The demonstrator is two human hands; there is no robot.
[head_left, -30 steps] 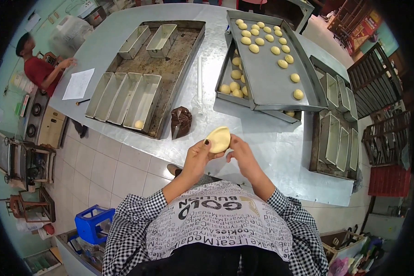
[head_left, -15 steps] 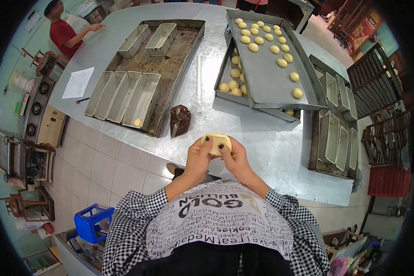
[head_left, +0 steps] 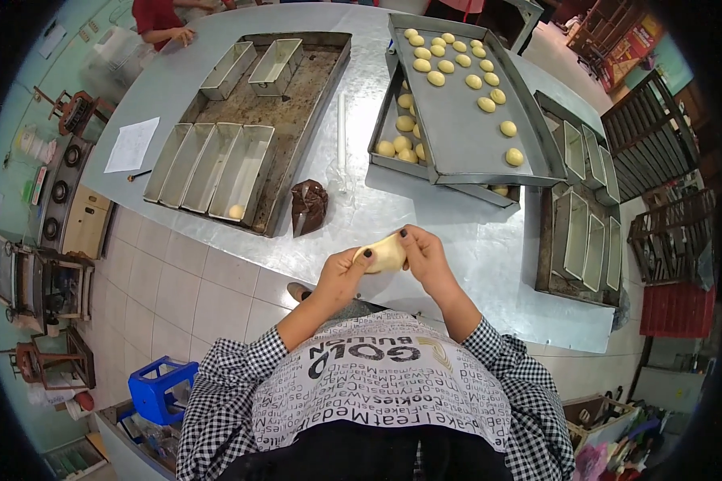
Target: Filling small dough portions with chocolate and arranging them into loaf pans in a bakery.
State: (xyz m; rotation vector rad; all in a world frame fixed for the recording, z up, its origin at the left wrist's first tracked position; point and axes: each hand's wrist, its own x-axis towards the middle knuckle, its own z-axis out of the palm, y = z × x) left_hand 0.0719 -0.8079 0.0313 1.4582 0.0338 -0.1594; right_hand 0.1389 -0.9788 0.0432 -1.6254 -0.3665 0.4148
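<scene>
Between my hands, above the near edge of the metal table, is a flattened piece of pale yellow dough point(head_left: 384, 255). My left hand point(head_left: 346, 272) is closed on its left side, the thumb on top. My right hand point(head_left: 425, 255) pinches its right edge between thumb and fingers. Just beyond, to the left, lies a clear bag of dark brown filling point(head_left: 309, 207). A single dough ball point(head_left: 237, 212) rests at the near end of a loaf tin point(head_left: 247, 164), beside several other tins on a stained baking tray point(head_left: 309, 88).
At the back right, a grey tray point(head_left: 469, 112) of dough balls lies askew over another tray holding more. Farther right, a dark tray holds several loaf tins point(head_left: 571, 232). A rolled clear plastic sheet point(head_left: 342, 136), a paper point(head_left: 132, 145) and a person in red point(head_left: 159, 20) are also around the table.
My right hand has shifted right and slightly up, drawing out the dough's right edge. The person across the table has moved rightward and leans farther out of view.
</scene>
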